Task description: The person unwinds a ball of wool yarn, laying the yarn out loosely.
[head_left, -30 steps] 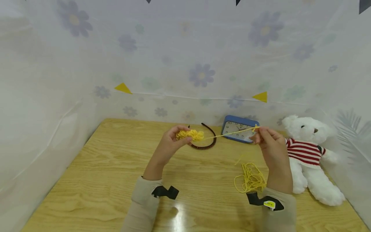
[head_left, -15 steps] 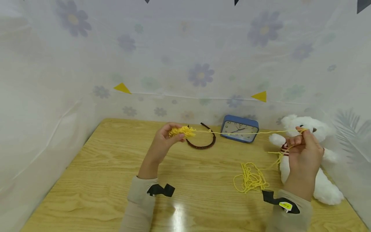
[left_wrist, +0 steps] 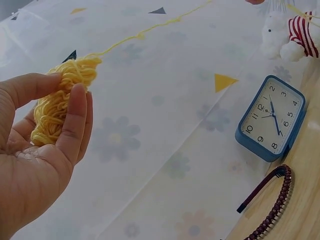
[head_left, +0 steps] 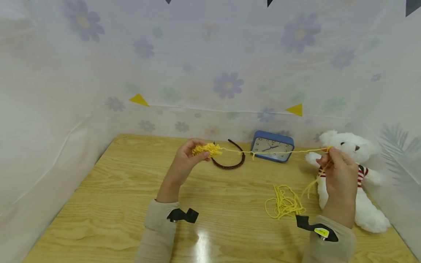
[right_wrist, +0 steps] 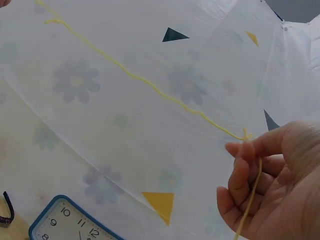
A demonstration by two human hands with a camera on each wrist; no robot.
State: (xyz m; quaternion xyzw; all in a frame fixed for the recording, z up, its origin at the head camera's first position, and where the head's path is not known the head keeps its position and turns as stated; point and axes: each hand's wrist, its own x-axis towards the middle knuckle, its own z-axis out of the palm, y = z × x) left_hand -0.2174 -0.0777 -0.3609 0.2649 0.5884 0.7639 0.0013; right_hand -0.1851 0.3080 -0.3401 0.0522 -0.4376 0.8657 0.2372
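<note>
A small bundle of yellow yarn point(left_wrist: 52, 112) sits in my left hand point(head_left: 182, 160), gripped between thumb and curled fingers. From it a single yarn strand point(right_wrist: 150, 87) runs across to my right hand point(head_left: 342, 171), whose thumb and fingertip pinch it. The strand hangs nearly level in the head view, with small knots along it. Past the right hand, the yarn trails down to a loose yellow heap point(head_left: 284, 202) on the table. In the right wrist view, a length of yarn drops past the right palm.
Behind the strand, a blue clock point(head_left: 272, 147) stands at the back of the wooden table point(head_left: 115, 204). Left of it lies a dark beaded headband point(head_left: 230, 166). A white teddy bear point(head_left: 371, 215) in a striped sweater sits at the right, partly behind my right hand.
My right hand first moved right, drawing out more strand from the bundle, then came slightly back left. My left hand shifted a little left, then stayed still. The strand now sags slightly.
</note>
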